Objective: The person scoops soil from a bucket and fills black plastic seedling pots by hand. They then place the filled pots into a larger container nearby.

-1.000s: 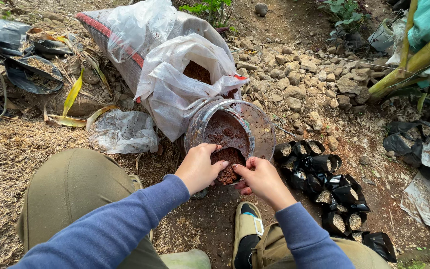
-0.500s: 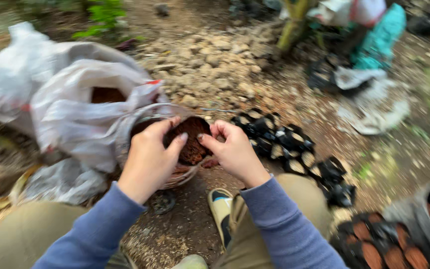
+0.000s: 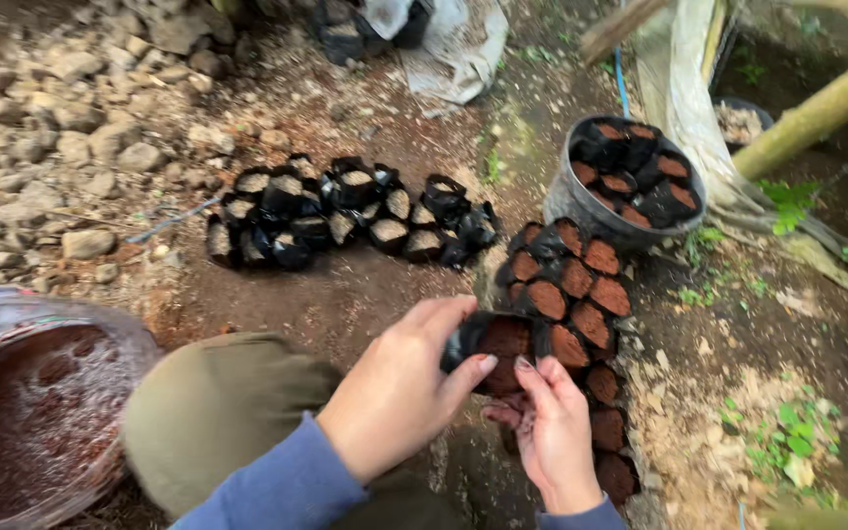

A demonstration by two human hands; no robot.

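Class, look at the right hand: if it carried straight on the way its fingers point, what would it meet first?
The right hand points up-picture at the small soil-filled black bag it already touches; beyond that, probably the row of filled bags on the ground, though depth is unclear.

Bare dirt ground in daylight; grey stones lie left of it, a bamboo pole to its upper right.

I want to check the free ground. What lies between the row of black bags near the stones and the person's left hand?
In the head view, only bare dark soil lies between that row of bags and the left hand, which holds a filled black bag.
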